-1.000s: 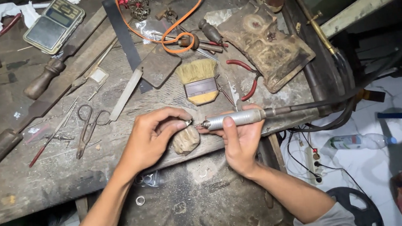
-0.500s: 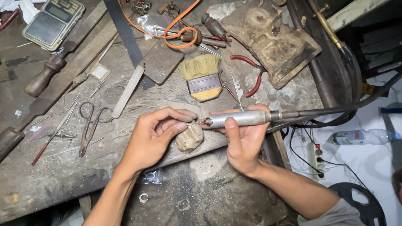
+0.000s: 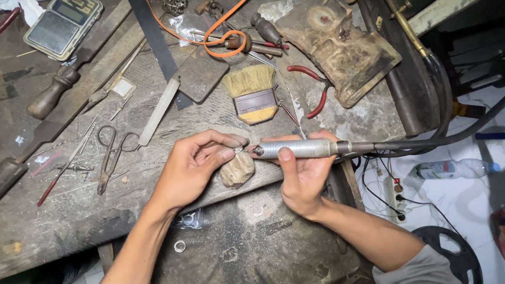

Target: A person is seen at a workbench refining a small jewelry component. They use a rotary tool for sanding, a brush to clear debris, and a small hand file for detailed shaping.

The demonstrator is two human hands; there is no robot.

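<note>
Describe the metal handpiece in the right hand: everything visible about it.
The handpiece is a slim, grey metal cylinder with a dull, worn finish, lying nearly level above the bench's front edge. Its narrow tip points left, meeting a small piece pinched in the left hand over a wooden peg. The right hand grips its middle, thumb across the barrel. A dark flexible shaft leaves its rear, curving rightward.

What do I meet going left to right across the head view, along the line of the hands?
Scissors → left hand → wooden peg → rotary tool held by the right hand → power strip → plastic bottle.
</note>
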